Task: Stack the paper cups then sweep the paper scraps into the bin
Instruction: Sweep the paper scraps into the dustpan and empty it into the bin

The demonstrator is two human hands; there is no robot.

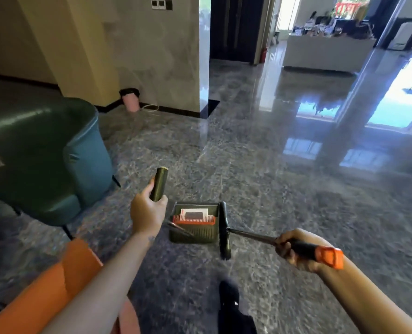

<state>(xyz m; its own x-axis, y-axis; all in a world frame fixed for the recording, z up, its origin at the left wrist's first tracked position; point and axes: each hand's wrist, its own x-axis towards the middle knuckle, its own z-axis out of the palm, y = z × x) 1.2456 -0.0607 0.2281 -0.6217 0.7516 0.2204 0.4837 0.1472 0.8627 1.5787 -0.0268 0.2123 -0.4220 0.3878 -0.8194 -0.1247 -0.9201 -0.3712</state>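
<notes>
Olive-green dustpan with white paper scraps inside; left hand and right hand fingers clenched on handles.

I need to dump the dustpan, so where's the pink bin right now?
In the head view the pink bin stands far upper left, on the floor against the wall's base, behind the green armchair and beside a white cable loop.

The dustpan's handle shaft runs behind the left hand, so where they join is out of sight. Paper scraps inside sit half behind the orange comb. The broom's bristles blur into the floor. The orange seat is cut off by the bottom-left corner.
</notes>
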